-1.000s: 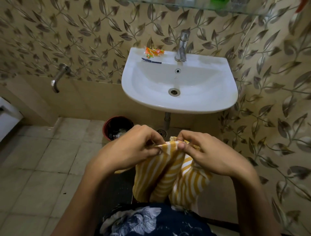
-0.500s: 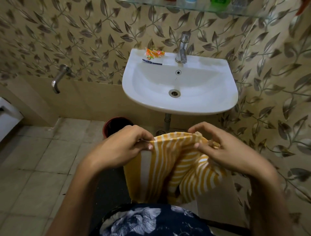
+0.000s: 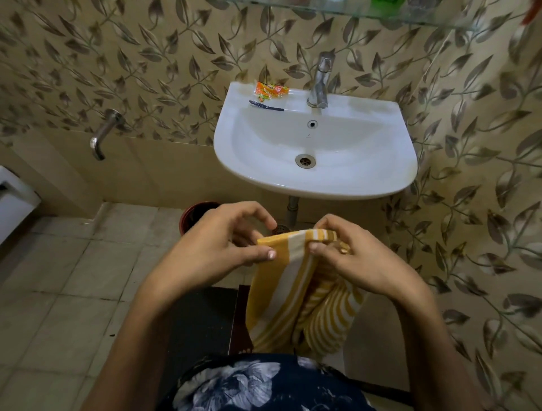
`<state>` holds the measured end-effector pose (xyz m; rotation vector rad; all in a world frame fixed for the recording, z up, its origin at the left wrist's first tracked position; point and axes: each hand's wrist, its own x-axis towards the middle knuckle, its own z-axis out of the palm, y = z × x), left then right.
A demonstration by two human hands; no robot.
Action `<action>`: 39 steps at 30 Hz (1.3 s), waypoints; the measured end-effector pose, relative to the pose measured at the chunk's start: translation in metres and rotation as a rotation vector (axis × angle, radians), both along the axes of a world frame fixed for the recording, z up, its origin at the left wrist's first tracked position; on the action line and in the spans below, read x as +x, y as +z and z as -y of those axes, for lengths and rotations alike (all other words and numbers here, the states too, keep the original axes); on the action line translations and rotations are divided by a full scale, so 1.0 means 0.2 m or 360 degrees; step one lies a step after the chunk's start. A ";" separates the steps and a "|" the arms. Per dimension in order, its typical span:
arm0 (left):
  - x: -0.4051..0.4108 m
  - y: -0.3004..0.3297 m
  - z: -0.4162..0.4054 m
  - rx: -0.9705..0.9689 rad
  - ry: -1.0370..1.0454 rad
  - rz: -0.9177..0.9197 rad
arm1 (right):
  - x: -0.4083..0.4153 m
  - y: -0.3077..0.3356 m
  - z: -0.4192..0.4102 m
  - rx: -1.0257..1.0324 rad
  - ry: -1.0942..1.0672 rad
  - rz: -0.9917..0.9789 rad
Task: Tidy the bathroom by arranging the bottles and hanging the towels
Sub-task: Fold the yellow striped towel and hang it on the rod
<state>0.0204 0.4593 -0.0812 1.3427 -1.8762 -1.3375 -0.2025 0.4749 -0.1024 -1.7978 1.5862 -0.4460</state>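
Observation:
A yellow-and-white striped towel [image 3: 293,296] hangs in front of me, below the sink. My right hand [image 3: 355,258] pinches its top edge between thumb and fingers. My left hand [image 3: 220,249] holds the towel's upper left corner, thumb in front and fingers curled behind, with the index finger lifted. The two hands are close together, and the towel falls in folds to my lap. At the top edge a glass shelf [image 3: 366,13] shows only the bases of bottles, one of them green [image 3: 384,3].
A white sink [image 3: 316,183] with a tap [image 3: 321,80] is straight ahead. On its rim lie an orange packet [image 3: 270,89] and a dark blue stick-like item [image 3: 265,105]. A red bin [image 3: 192,215] stands under it, left of a wall spout [image 3: 101,138]. A leaf-patterned wall is close on the right.
Half a second ago the towel's top edge was spread wide between my hands. They have moved together and the towel now hangs narrower, in folds.

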 end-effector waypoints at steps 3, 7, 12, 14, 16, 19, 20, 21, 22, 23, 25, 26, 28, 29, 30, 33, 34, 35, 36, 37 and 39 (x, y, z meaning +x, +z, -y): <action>-0.04 -0.01 -0.01 0.0155 0.0117 -0.0080 | 0.03 -0.05 0.02 0.0248 -0.0436 0.0468; -0.13 -0.03 -0.04 0.0282 0.0176 -0.0161 | 0.07 -0.06 0.00 0.0344 -0.0607 0.0758; -0.20 -0.03 -0.05 0.0389 0.0400 -0.0398 | 0.13 -0.02 -0.08 -0.0239 -0.0502 0.0907; -0.20 -0.02 -0.05 0.0408 0.0506 -0.0492 | 0.17 -0.01 -0.11 -0.0289 -0.0444 0.1002; -0.20 0.00 -0.06 0.0469 0.0542 -0.0605 | 0.19 -0.01 -0.13 -0.0301 -0.0414 0.1084; -0.19 0.02 -0.06 0.0608 0.0524 -0.0756 | 0.17 0.01 -0.13 -0.0270 -0.0391 0.1178; -0.18 0.03 -0.06 0.0638 0.0507 -0.0782 | 0.16 0.01 -0.13 -0.0241 -0.0367 0.1210; -0.18 0.03 -0.06 0.0661 0.0485 -0.0805 | 0.16 0.02 -0.13 -0.0212 -0.0341 0.1232; -0.18 0.04 -0.06 0.0682 0.0460 -0.0823 | 0.16 0.02 -0.14 -0.0198 -0.0323 0.1233; -0.18 0.04 -0.06 0.0696 0.0435 -0.0828 | 0.16 0.01 -0.14 -0.0210 -0.0317 0.1210; -0.17 0.03 -0.07 0.0687 0.0407 -0.0792 | 0.18 0.00 -0.15 -0.0267 -0.0338 0.1151; -0.16 0.03 -0.07 0.0670 0.0397 -0.0760 | 0.18 0.00 -0.15 -0.0292 -0.0348 0.1129; -0.14 0.01 -0.06 0.0577 0.0338 -0.0621 | 0.19 -0.01 -0.14 -0.0334 -0.0339 0.1052; -0.13 -0.01 -0.05 0.0472 0.0270 -0.0483 | 0.18 -0.02 -0.14 -0.0342 -0.0325 0.1000; -0.12 -0.02 -0.04 0.0346 0.0184 -0.0312 | 0.18 -0.03 -0.14 -0.0336 -0.0310 0.0961; -0.09 -0.05 -0.01 0.0085 -0.0034 0.0017 | 0.16 -0.02 -0.14 -0.0299 -0.0228 0.0923; -0.08 -0.05 0.00 0.0023 -0.0099 0.0044 | 0.15 -0.02 -0.14 -0.0299 -0.0188 0.0920; -0.08 -0.05 0.01 -0.0045 -0.0173 0.0043 | 0.14 -0.01 -0.13 -0.0301 -0.0151 0.0929; -0.08 -0.06 0.02 -0.0109 -0.0246 0.0021 | 0.12 0.01 -0.13 -0.0302 -0.0123 0.0949; -0.08 -0.07 0.03 -0.0162 -0.0308 -0.0025 | 0.10 0.02 -0.12 -0.0307 -0.0102 0.0972; -0.09 -0.09 0.03 -0.0233 -0.0407 -0.0148 | 0.06 0.06 -0.11 -0.0335 -0.0065 0.1017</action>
